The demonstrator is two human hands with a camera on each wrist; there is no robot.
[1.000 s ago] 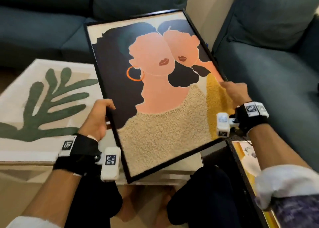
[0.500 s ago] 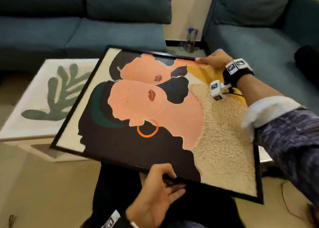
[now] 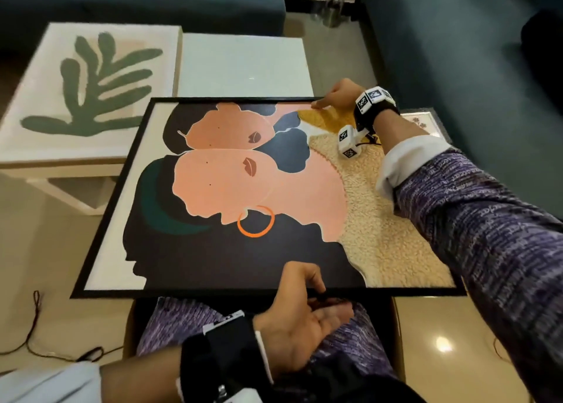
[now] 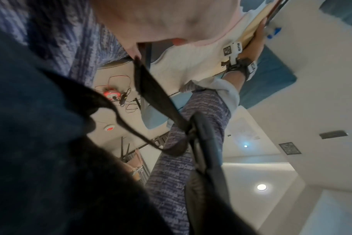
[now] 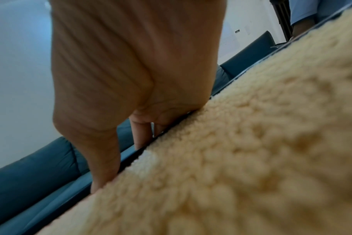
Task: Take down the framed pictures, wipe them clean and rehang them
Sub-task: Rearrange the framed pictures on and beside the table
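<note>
Head view: big framed picture (image 3: 243, 195) now lying nearly flat across the lap, centre of the frame, faces turned sideways. A second ago, propped up steep and upright, so rotated and lowered since then. Right hand (image 3: 338, 96) up top right, gripping the far edge, thumb on the glass, fingers hooked over the rim. Left hand (image 3: 304, 314) bottom centre, palm up, thumb and fingers pinching the near edge. Second picture with the green leaf (image 3: 91, 88) resting on the white table (image 3: 243, 64), upper left. Third small frame (image 3: 423, 122) peeking out behind the right wrist. Guessing here, but flat on the lap looks like setup for wiping. No cloth anywhere in sight yet, though.
</note>
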